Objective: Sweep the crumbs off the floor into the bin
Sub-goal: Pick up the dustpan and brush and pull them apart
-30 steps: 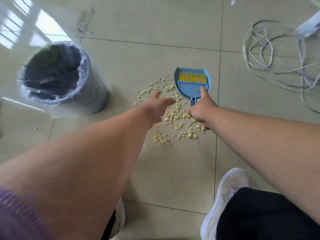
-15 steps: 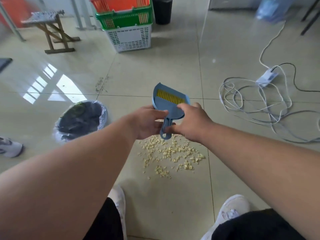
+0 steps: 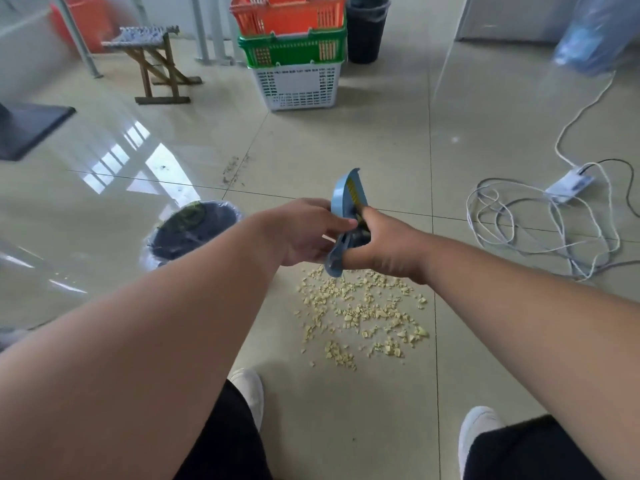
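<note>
Both hands closed on blue dustpan point(image 3: 346, 199) held edge-up above crumbs point(image 3: 363, 317), left hand point(image 3: 304, 233) steadying, right hand point(image 3: 384, 247) apparently pulling nested brush free; bin point(image 3: 190, 233) near left.

You will find nothing to read here: no lettering, number, brand or sign stands out on anything in view. The white power strip point(image 3: 569, 185) near the right edge of the floor bears a dark patch, but it is too blurred to read.
</note>
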Tool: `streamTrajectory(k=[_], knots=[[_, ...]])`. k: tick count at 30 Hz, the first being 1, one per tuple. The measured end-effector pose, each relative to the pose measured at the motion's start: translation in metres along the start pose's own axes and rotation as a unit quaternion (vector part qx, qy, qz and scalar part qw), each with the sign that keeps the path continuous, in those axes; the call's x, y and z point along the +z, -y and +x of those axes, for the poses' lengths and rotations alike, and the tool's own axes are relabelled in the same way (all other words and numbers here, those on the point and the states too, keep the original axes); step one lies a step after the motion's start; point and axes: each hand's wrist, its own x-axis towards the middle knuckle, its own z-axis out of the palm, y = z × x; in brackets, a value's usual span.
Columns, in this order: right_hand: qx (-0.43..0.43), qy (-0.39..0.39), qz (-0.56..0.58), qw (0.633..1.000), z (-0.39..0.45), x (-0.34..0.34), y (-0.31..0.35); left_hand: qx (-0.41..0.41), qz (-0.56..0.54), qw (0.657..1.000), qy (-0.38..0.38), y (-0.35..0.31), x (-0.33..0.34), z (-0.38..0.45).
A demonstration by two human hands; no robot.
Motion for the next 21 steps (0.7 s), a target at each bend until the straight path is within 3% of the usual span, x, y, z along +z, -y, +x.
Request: streamTrajectory(k=[3, 10, 14, 18, 21], knots=[[0.001, 0.003, 0.027, 1.0, 0.005, -0.011, 0.0, -0.007, 0.01, 1.0, -0.016, -0.003, -0.003, 0.003], [0.062, -0.088, 0.135, 0.985, 0.015, -0.032, -0.033, -0.044, 0.02, 0.994, -0.097, 0.002, -0.018, 0.011], [0.144, -0.142, 0.131, 0.971, -0.008, -0.029, -0.072, -0.09, 0.19, 0.971, -0.117, 0.009, -0.035, 0.003], [0.233, -0.118, -0.03, 0.965, -0.043, -0.022, -0.102, -0.171, 0.39, 0.902, -0.077, 0.026, -0.056, -0.005], [0.251, -0.097, -0.233, 0.934, -0.044, -0.01, -0.091, -0.237, 0.416, 0.877, -0.046, 0.056, -0.071, -0.011]])
